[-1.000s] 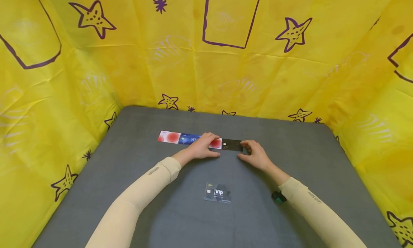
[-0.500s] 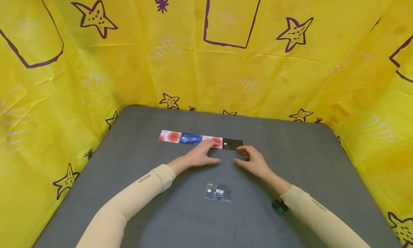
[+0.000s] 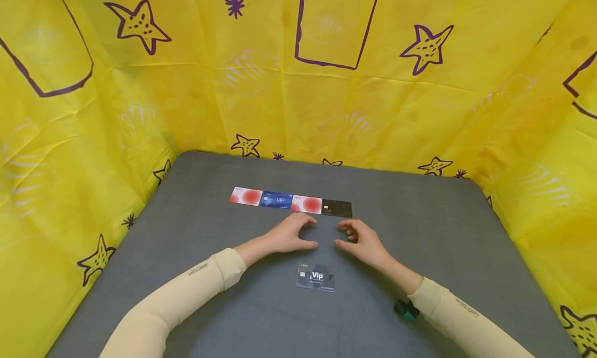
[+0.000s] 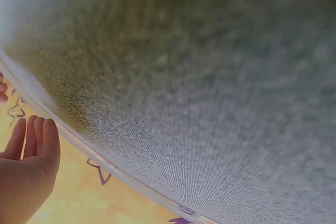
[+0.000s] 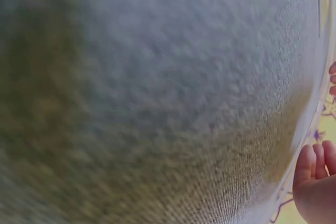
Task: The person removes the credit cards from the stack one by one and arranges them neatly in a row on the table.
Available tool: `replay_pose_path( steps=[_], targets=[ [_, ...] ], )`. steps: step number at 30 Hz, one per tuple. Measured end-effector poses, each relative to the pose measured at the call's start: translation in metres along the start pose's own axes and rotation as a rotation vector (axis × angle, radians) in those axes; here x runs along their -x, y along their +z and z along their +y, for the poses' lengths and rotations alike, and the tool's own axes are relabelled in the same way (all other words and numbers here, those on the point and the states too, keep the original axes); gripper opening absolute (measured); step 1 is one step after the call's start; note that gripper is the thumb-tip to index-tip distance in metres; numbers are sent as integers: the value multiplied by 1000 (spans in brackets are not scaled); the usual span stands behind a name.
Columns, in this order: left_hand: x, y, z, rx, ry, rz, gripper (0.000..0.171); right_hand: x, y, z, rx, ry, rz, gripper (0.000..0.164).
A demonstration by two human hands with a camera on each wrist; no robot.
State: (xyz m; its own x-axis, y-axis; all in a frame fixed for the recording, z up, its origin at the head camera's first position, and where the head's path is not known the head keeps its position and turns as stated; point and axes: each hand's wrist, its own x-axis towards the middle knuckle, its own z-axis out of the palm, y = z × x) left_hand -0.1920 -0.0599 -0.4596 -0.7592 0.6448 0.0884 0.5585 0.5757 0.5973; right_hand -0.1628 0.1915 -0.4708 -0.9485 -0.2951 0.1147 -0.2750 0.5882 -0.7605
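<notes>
Four cards would make a row; in the head view I see a red-and-white card (image 3: 245,196) at its left end, a blue VIP card (image 3: 276,200) beside it, then another red-and-white card (image 3: 307,204) and a black VIP card (image 3: 337,208) at the right end. Nearer me lies a separate dark grey Vip card (image 3: 315,277). My left hand (image 3: 290,233) hovers between the row and this card, thumb and fingers apart, holding nothing. Facing it, my right hand (image 3: 361,239) is likewise empty, its fingers loosely bent.
The cards lie on a grey cloth-covered table (image 3: 196,275). Yellow printed fabric (image 3: 280,99) surrounds the back and sides. A dark wrist device (image 3: 406,310) sits by the right cuff. The wrist views show mostly blurred grey cloth.
Both hands have left the row of cards and drawn back toward me, uncovering the second red-and-white card and the black card. The cards have stayed in place.
</notes>
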Motion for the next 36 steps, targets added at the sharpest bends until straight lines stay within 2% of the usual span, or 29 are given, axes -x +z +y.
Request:
replay_pose_path(
  steps=[12, 20, 26, 36],
  targets=[
    [23, 1, 17, 29, 19, -47, 54, 21, 5, -8, 2, -61, -67, 42],
    [39, 5, 22, 41, 27, -65, 53, 31, 8, -13, -1, -120, -109, 43],
    [52, 9, 25, 35, 41, -72, 51, 42, 12, -15, 23, -177, -132, 42],
    [66, 11, 34, -15, 13, -128, 51, 55, 17, -17, 65, -197, -170, 47]
  ],
)
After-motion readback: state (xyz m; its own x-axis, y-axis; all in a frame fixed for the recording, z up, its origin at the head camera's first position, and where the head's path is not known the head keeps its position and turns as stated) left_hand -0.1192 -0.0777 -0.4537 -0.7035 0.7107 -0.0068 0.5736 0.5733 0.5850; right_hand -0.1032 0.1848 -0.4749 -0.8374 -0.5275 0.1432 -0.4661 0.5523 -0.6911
